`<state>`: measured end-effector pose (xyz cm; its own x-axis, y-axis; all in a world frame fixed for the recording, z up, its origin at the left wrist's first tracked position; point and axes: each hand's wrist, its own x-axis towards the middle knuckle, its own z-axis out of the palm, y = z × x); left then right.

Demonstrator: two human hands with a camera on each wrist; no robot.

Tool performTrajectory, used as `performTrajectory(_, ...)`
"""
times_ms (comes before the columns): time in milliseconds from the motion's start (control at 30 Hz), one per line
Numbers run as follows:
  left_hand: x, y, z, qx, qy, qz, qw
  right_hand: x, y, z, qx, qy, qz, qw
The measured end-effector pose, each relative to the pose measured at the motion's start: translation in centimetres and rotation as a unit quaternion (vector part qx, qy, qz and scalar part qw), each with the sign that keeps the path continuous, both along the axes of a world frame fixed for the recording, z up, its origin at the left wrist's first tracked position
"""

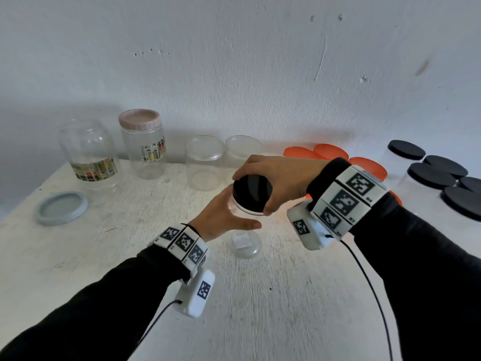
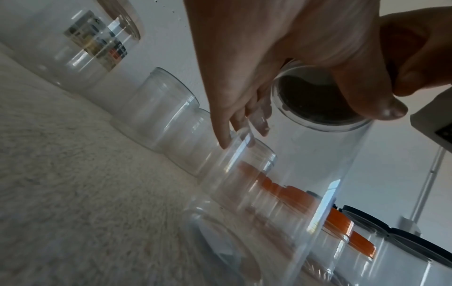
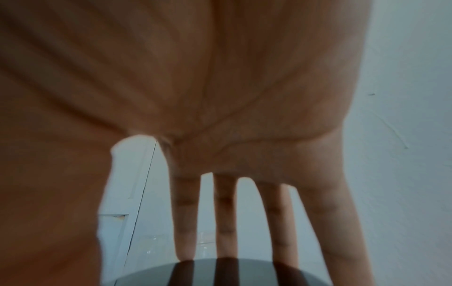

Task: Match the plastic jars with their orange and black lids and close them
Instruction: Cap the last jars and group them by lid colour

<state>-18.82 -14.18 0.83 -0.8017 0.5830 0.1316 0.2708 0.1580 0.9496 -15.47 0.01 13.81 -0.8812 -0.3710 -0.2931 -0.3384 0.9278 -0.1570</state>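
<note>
A clear plastic jar (image 1: 244,246) stands mid-table with a black lid (image 1: 250,194) on its mouth. My right hand (image 1: 273,178) comes down from above, fingers and thumb curled round the lid's rim. My left hand (image 1: 231,214) grips the jar just under the lid, thumb in front, fingers behind. In the left wrist view the jar (image 2: 305,174) sits between my left hand's (image 2: 315,114) thumb and fingers, the lid's dark underside showing through. The right wrist view shows the fingers (image 3: 225,222) reaching down onto the lid (image 3: 244,272).
Two open clear jars (image 1: 204,165) stand along the wall, with orange lids (image 1: 330,151) to their right. Several black-lidded jars (image 1: 432,175) fill the right side. Two labelled jars (image 1: 88,152) and a grey-blue lid (image 1: 61,207) lie left, near the table's edge.
</note>
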Motion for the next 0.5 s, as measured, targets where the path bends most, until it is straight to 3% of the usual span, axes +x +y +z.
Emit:
performTrajectory(267, -0.2, -0.46, 0.53, 0.023, -0.017, -0.053, 0.998, -0.3, -0.01, -0.33, -0.004, -0.004, 0.016, 1.0)
performTrajectory(500, -0.29, -0.34, 0.04, 0.02, -0.007, -0.021, 1.0, -0.37, -0.08, -0.45, 0.008, 0.054, -0.014, 0.998)
